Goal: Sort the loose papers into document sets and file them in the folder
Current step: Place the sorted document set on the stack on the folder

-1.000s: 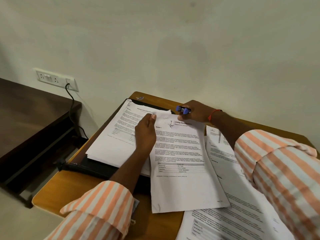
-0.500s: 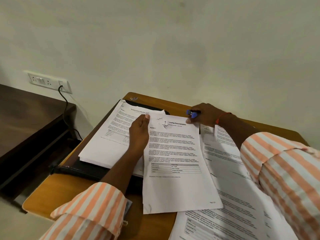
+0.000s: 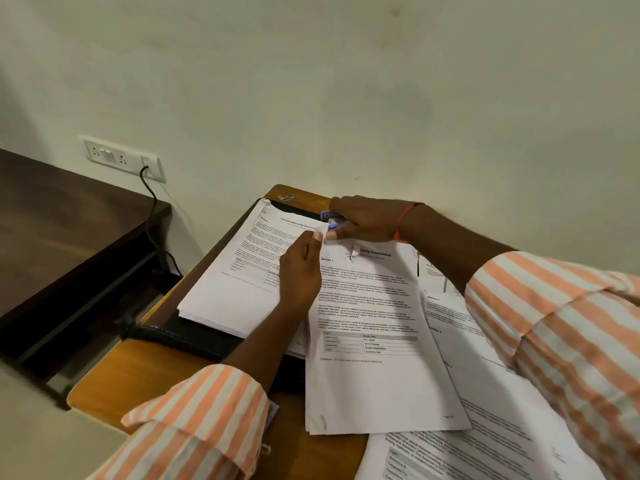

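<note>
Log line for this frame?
left hand: holds paper set corner | right hand: grips blue stapler at that corner | stack: on folder

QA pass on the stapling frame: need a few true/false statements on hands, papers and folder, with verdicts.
1. The right hand grips a blue stapler. True.
2. The left hand lies flat on bare desk. False: it pinches the top corner of the centre paper set.
3. A paper stack lies on the black folder. True.
4. The wall socket has nothing plugged in. False: a black cord runs down from it.
</note>
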